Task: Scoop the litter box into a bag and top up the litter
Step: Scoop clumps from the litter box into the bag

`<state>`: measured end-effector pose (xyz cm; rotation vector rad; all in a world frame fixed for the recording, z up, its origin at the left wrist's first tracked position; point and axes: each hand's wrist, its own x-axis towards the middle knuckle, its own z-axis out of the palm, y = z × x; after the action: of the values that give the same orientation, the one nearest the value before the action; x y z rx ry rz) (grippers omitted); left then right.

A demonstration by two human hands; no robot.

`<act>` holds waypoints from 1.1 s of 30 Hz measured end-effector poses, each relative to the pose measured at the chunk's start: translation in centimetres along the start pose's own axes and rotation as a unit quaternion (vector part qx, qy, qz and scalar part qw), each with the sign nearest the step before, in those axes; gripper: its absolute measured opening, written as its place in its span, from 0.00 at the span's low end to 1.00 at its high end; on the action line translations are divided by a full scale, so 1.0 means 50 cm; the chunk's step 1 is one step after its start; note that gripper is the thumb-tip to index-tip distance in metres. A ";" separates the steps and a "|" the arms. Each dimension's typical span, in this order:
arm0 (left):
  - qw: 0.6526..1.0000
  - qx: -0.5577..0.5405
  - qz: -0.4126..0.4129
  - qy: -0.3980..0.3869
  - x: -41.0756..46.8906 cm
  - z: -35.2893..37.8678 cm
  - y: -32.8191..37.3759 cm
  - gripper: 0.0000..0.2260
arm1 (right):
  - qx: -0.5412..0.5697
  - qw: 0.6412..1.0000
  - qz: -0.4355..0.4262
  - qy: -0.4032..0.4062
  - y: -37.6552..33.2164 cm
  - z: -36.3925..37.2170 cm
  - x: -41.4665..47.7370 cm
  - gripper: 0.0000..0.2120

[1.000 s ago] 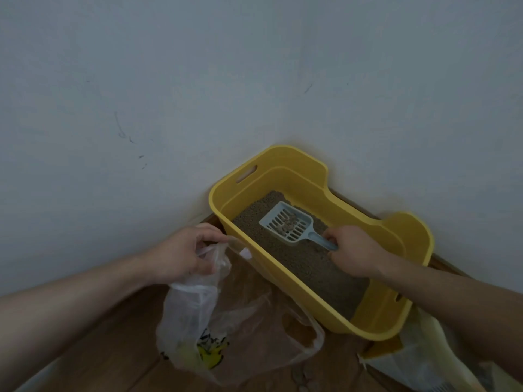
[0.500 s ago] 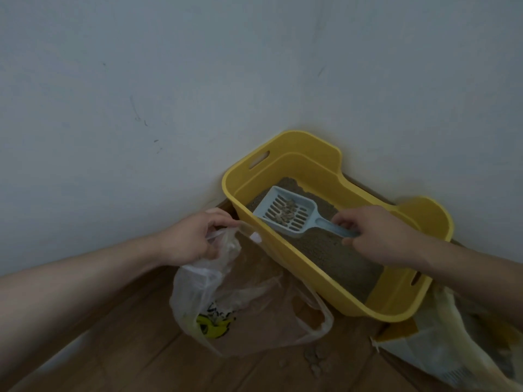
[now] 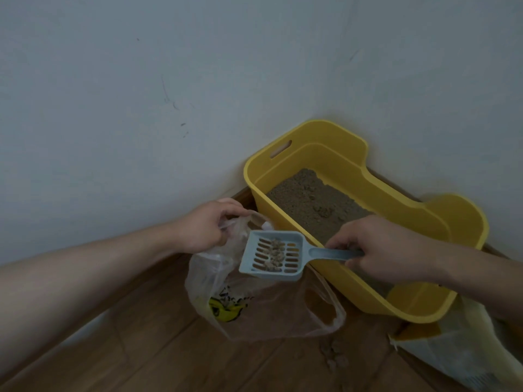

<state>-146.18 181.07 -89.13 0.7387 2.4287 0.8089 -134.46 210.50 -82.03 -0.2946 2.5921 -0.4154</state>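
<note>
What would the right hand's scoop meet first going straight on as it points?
Likely the raised edge of the plastic bag, with the left hand gripping it just behind; depth unclear.

Both forearms bare; left hand and right hand bare.

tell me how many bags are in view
2. One clear bag lies left of the yellow litter box, its mouth held by the left hand; the other bag sits at the lower right beside the box, partly cut off by the frame.
</note>
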 end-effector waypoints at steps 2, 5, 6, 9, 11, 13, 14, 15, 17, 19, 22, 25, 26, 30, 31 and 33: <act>1.000 -0.006 0.004 0.002 -0.001 0.001 -0.003 0.28 | -0.020 1.000 -0.002 -0.004 -0.004 0.001 0.008 0.16; 1.000 -0.021 0.008 0.003 -0.004 0.002 -0.006 0.27 | -0.020 1.000 0.000 -0.005 -0.005 -0.001 0.018 0.15; 1.000 -0.025 0.007 0.002 -0.006 0.002 -0.006 0.27 | -0.019 1.000 0.000 -0.006 -0.005 -0.002 0.021 0.15; 0.999 -0.037 0.005 0.000 -0.008 0.002 -0.009 0.27 | -0.026 1.000 0.000 -0.003 -0.003 0.001 0.028 0.13; 0.999 -0.045 0.006 -0.001 -0.009 0.002 -0.010 0.27 | -0.023 1.000 -0.003 0.006 -0.001 0.004 0.031 0.13; 0.999 -0.052 0.007 -0.002 -0.009 0.003 -0.009 0.26 | -0.022 0.999 -0.011 0.023 0.001 0.008 0.034 0.12; 0.999 -0.052 0.009 -0.002 -0.008 0.003 -0.009 0.26 | -0.023 0.999 -0.015 0.032 0.002 0.011 0.037 0.12; 0.999 -0.052 0.010 -0.002 -0.008 0.003 -0.009 0.26 | -0.026 0.999 -0.018 0.040 0.001 0.014 0.039 0.11; 0.999 -0.051 0.011 -0.004 -0.006 0.004 -0.010 0.26 | -0.029 0.998 -0.024 0.054 0.000 0.019 0.043 0.12; 0.998 -0.056 0.008 -0.005 -0.006 0.004 -0.012 0.27 | -0.028 0.997 -0.023 0.062 -0.001 0.022 0.047 0.12; 0.998 -0.061 0.008 -0.002 -0.006 0.005 -0.016 0.27 | -0.025 0.997 -0.022 0.070 -0.002 0.024 0.053 0.12; 0.998 -0.069 0.005 -0.004 -0.008 0.005 -0.021 0.27 | -0.026 0.997 -0.022 0.073 -0.003 0.024 0.054 0.12; 0.998 -0.070 0.006 -0.004 -0.008 0.005 -0.022 0.27 | -0.024 0.997 -0.021 0.074 -0.004 0.023 0.055 0.12; 0.997 -0.071 0.006 -0.001 -0.009 0.006 -0.023 0.27 | -0.016 0.997 -0.019 0.078 -0.005 0.021 0.057 0.11; 0.998 -0.068 0.006 -0.001 -0.009 0.006 -0.023 0.27 | -0.014 0.997 -0.018 0.079 -0.005 0.021 0.056 0.11; 0.998 -0.065 0.007 -0.002 -0.010 0.005 -0.024 0.27 | -0.012 0.997 -0.016 0.080 -0.004 0.022 0.056 0.11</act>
<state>-146.07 180.06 -89.96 0.7062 2.3435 0.9597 -136.27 209.26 -84.11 -0.3230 2.7538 -0.4350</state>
